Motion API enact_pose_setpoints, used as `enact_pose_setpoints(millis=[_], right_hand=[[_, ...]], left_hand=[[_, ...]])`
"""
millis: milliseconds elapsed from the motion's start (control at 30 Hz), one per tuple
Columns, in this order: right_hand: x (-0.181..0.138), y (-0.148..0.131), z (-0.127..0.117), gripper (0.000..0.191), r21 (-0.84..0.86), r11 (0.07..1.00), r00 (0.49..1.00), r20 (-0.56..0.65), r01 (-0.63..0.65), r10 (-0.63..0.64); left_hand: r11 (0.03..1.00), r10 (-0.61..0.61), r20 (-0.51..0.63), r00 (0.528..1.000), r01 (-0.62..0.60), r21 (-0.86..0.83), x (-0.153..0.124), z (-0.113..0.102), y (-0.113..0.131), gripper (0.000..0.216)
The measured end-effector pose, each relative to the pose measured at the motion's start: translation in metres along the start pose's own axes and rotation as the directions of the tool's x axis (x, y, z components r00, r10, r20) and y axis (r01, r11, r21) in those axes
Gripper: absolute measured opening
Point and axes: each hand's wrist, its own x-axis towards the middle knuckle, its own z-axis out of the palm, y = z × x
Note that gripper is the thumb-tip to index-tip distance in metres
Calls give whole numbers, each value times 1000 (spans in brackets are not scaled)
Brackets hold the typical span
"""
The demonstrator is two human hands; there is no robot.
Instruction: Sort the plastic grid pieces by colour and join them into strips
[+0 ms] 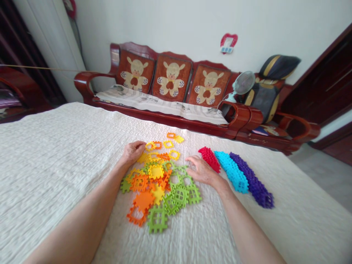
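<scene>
A loose pile of flat plastic interlocking tiles with notched edges lies between my hands. At its far left side, my left hand (134,151) has its fingers curled together beside a yellow frame tile (150,146); whether they grip something is hidden. Over the pile's right edge, my right hand (202,169) is open, fingers apart and loosely bent, close to some green tiles (180,196). An orange tile (144,200) and a solid yellow tile (156,171) lie among the others. To the right are sorted rows of red tiles (210,160), light blue tiles (231,171) and purple tiles (251,179).
The tiles lie on a cream quilted cover (68,146). Beyond its far edge stands a wooden sofa (165,115) with bear cushions (172,79). A small fan (244,83) and a dark chair pad (264,97) are at the right.
</scene>
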Motion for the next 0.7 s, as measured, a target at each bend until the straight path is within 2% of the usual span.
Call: enact_pose_setpoints(millis=[233,367,500,700], right_hand=[[-8,-10,9,34,-10,999,999,10,-40,40],[-4,-2,0,36,-41,998,996,-86,-41,37],[15,17,-12,37,-122,992,974,-226,-42,14],[47,38,-7,40,-352,932,985,-174,-83,22]], left_hand=[[1000,-5,-1,1000,5,1,0,0,0,32],[1000,9,7,1000,-9,-21,2,2,-6,34],[999,37,-3,999,-37,-3,4,4,-8,33],[999,40,4,999,-40,8,6,5,-11,32]])
